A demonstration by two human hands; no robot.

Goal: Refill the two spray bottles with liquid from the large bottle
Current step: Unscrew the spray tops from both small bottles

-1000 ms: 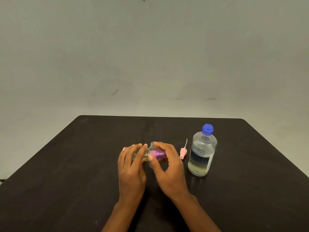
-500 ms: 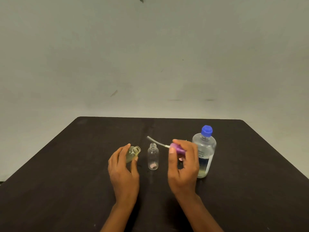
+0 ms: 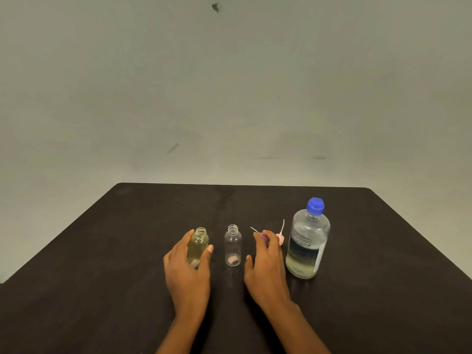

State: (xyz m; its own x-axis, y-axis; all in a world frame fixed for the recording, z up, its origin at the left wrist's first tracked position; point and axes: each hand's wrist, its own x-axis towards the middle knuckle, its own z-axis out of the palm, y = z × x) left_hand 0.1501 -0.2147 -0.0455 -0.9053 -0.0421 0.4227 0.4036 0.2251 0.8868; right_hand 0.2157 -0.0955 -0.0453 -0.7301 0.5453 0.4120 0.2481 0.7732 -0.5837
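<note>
On the table (image 3: 122,251), the left hand (image 3: 187,272) grips a small open bottle (image 3: 198,245) of yellowish liquid. An empty bottle (image 3: 232,247) stands just beside it. The right hand (image 3: 267,267) lies over a purple spray top (image 3: 263,236), thumb spread; I cannot tell whether it grips it. The large bottle (image 3: 307,241) stands capped at the right.

Spray bottles (image 3: 232,245) left, pump heads (image 3: 280,238) probably between, large bottle (image 3: 307,241) right

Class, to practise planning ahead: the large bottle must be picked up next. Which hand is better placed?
Right. The right hand lies just beside the large bottle; the left hand grips the yellowish spray bottle farther away.
</note>
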